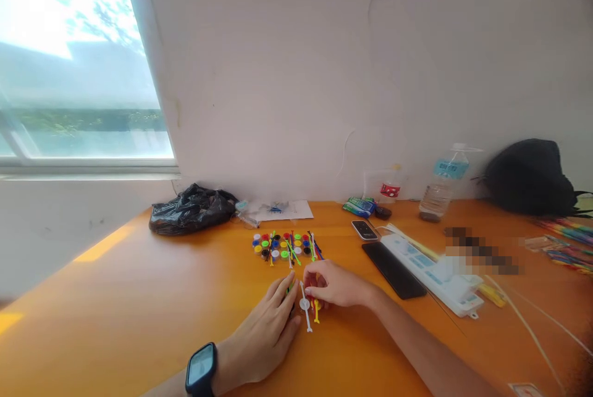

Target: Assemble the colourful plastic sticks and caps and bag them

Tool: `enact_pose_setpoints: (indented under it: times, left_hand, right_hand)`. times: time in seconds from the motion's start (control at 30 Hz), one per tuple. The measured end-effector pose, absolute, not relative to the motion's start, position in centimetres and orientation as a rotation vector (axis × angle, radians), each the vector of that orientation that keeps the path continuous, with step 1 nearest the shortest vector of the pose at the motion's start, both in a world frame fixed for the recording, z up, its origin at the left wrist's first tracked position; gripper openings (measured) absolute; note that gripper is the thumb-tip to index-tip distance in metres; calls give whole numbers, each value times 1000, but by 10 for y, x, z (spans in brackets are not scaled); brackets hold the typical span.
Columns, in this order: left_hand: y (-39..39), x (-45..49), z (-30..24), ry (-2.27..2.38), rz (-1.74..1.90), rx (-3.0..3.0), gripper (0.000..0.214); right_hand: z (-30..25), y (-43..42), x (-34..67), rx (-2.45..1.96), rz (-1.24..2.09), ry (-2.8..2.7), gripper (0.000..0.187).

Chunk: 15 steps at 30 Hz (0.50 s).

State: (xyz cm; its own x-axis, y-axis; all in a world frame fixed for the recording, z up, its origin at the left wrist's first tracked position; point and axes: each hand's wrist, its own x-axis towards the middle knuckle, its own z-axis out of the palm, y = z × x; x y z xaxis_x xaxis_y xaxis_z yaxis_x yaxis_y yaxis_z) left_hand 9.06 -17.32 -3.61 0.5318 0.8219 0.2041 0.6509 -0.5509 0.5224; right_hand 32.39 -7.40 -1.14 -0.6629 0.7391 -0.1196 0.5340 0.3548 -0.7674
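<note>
My left hand (266,332), wearing a dark smartwatch (201,367), lies with its fingers stretched out on the table. Beside its fingertips a bit of a green piece shows, mostly covered by the fingers. My right hand (338,284) is curled, thumb and forefinger closed at the upper part of a white arrow spinner (304,305). Just right of that, partly under the right hand, is a yellow arrow spinner (317,312) with some red next to it. Beyond both hands sit rows of small coloured round pieces (284,254), with several coloured arrows lying across them.
A black plastic bag (192,210) and a white paper (296,210) lie towards the wall. On the right are a black phone (393,269), a white power strip (424,270) with cables, a small white device (364,230), a water bottle (436,190) and a black bag (530,178).
</note>
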Motion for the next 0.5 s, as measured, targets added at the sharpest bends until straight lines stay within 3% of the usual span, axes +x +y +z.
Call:
enact_pose_setpoints:
  times: [0.23,0.37,0.5]
  left_hand:
    - [-169,92,-32,1132,695,2244,77]
    - [-169,96,-33,1131,751,2286,90]
    - [-168,97,-25,1167,688,2321,100]
  right_hand:
    - [-30,-85,298,-946,1552,-2021,43]
    - [-32,-85,292,-951,1549,-1932,38]
    - [-27,-78,300,-987,1254,-1982,26]
